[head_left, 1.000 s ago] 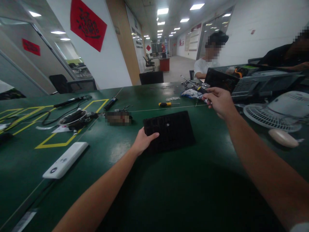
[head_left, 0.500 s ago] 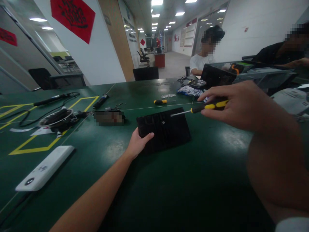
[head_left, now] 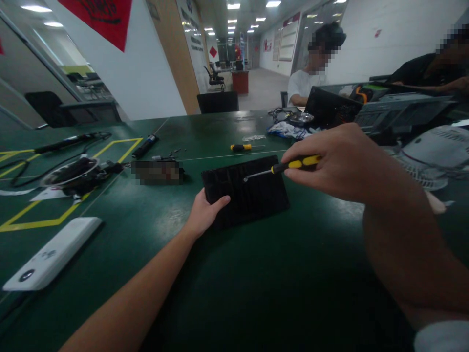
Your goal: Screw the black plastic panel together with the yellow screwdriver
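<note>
My left hand (head_left: 205, 210) grips the left edge of a flat black rectangular panel (head_left: 252, 200), its thumb lying on top of the face. The panel is tilted over the green table, and its surface shows ridges and recesses. In my right hand (head_left: 326, 161) is a yellow-and-black screwdriver (head_left: 296, 163), held with closed fingers. Its metal shaft slants down to the left, the tip meeting a small shiny round spot, perhaps a screw head, on the panel. Behind the panel lies a smaller yellow-and-black screwdriver (head_left: 241, 147).
A white device (head_left: 54, 254) with a cable lies at left on the green table (head_left: 234, 293). Behind it are coiled black cables (head_left: 73, 173) and yellow tape outlines. Small parts, a crumpled bag (head_left: 287, 129) and a white vented housing (head_left: 421, 151) stand farther off. Two people sit at far right.
The screwdriver in my right hand has moved left and its tip has come onto the shiny spot on the panel. My left hand keeps hold of the panel. The view has shifted slightly.
</note>
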Demonstrator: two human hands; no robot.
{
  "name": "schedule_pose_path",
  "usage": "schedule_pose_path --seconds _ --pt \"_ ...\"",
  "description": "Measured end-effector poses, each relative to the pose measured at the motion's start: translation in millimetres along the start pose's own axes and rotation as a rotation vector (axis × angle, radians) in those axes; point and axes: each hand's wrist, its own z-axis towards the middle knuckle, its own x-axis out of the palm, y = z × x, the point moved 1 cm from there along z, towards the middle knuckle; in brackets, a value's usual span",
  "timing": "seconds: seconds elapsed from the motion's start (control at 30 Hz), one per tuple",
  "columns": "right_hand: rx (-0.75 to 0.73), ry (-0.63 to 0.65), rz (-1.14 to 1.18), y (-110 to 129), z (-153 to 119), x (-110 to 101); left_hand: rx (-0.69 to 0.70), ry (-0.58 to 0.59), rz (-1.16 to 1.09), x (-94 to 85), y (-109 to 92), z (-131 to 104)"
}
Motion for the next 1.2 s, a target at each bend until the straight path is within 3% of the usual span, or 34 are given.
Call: schedule_pose_path --seconds 0.47,1.07,1.2 --pt "0.012 0.042 0.042 1 3 6 0.004 0.002 -0.005 1.1 1 1" --pt "0.087 0.191 -0.234 15 -3 4 0.038 0.012 -0.025 2.9 0 0" --pt "0.057 0.188 -0.205 14 -3 7 0.040 0.017 -0.020 2.3 1 1"
